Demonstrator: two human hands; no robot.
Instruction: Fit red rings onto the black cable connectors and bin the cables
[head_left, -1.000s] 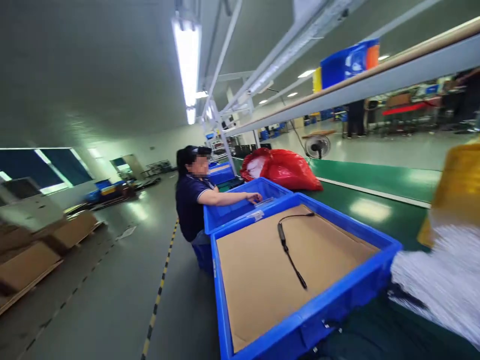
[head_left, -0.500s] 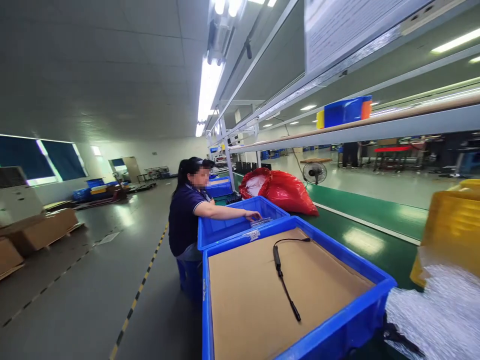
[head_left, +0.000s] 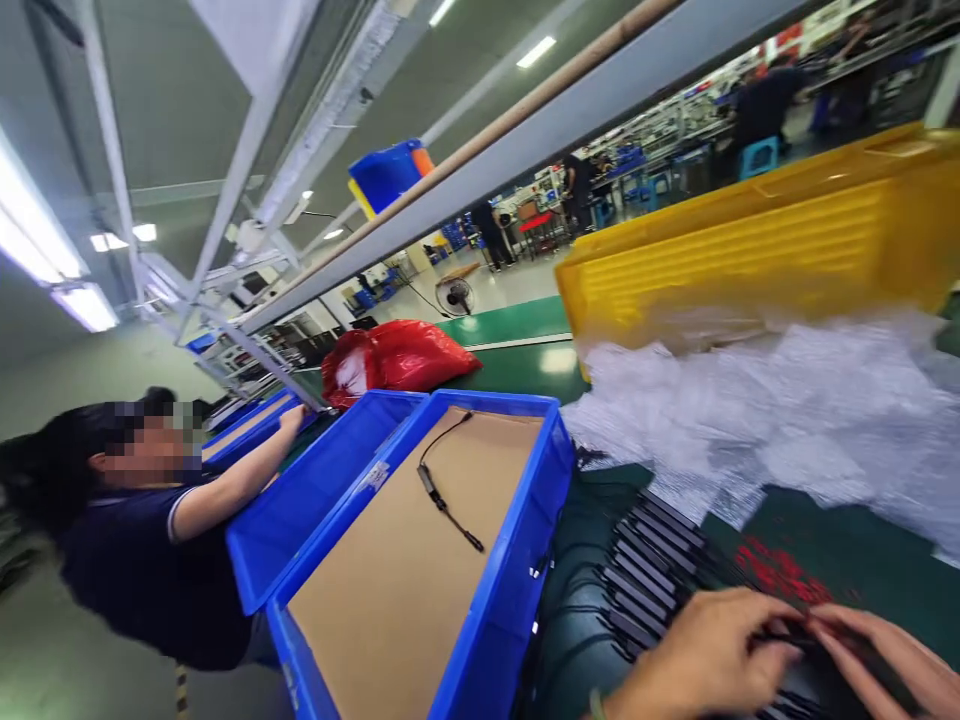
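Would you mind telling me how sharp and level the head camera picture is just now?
Head view: strongly tilted, wide-angle stretch at the edges; motion blur smears the bubble wrap, the yellow crate and both hands, left hand, right hand; the blue crate is fairly sharp; ceiling lights glare at left.

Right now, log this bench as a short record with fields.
left hand: on the row of black parts, fingers curled
right hand: on the same parts, fingers close together
bench: green top with white bubble wrap and a yellow crate
blue bin: cardboard-lined, one black cable inside
co-worker: arm stretched toward a farther bin
red bag: behind the bins
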